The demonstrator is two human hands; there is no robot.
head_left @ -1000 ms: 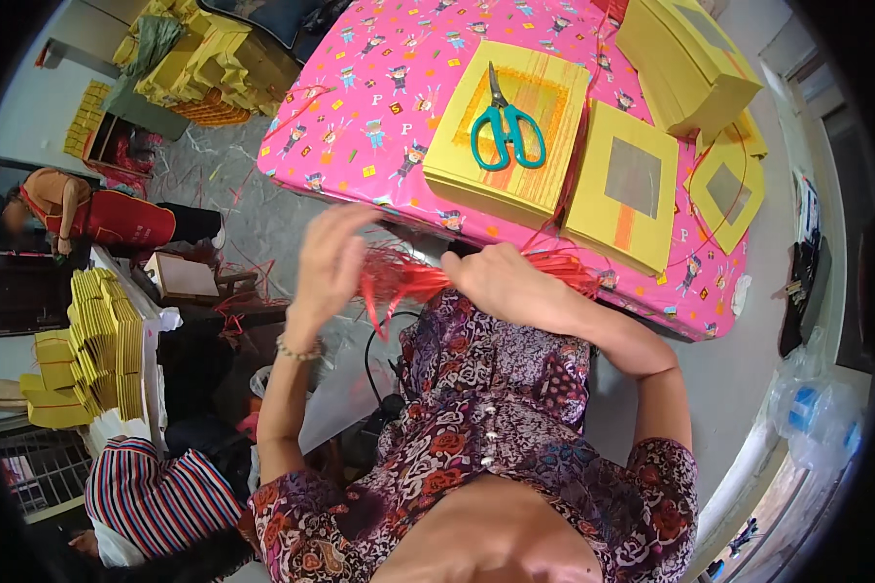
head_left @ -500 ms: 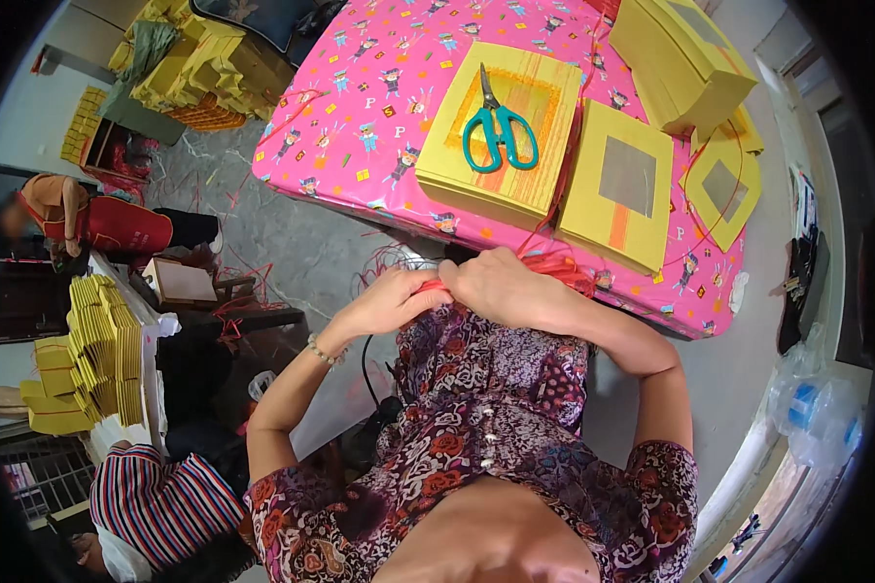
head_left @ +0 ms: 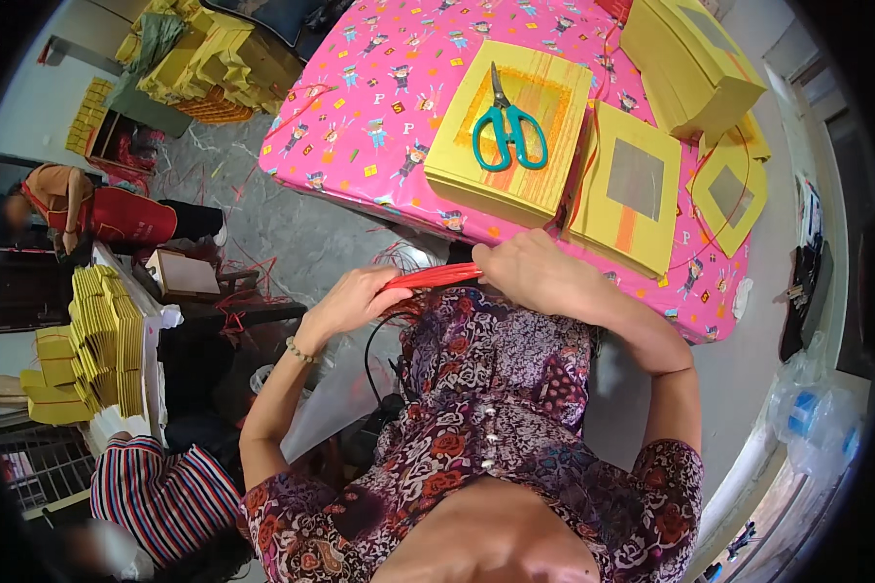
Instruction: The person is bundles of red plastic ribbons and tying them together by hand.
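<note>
A bundle of red cords stretches between my two hands, over my lap and just short of the table's near edge. My left hand, with a beaded bracelet at the wrist, is closed round the bundle's left end. Round the right end, my right hand is closed with its back toward me. Beyond the hands, scissors with teal handles lie on a stack of yellow card pieces. Right of that stack is another yellow stack with a grey window, with a red cord along its side.
A pink patterned cloth covers the table. Yellow boxes stand at its far right. At left, a person in a red apron and one in a striped top sit by stacked yellow pieces. Loose red cords lie on the floor.
My hands were close together and have drawn apart, the left hand moving left and the right hand right. The red bundle now shows stretched between them.
</note>
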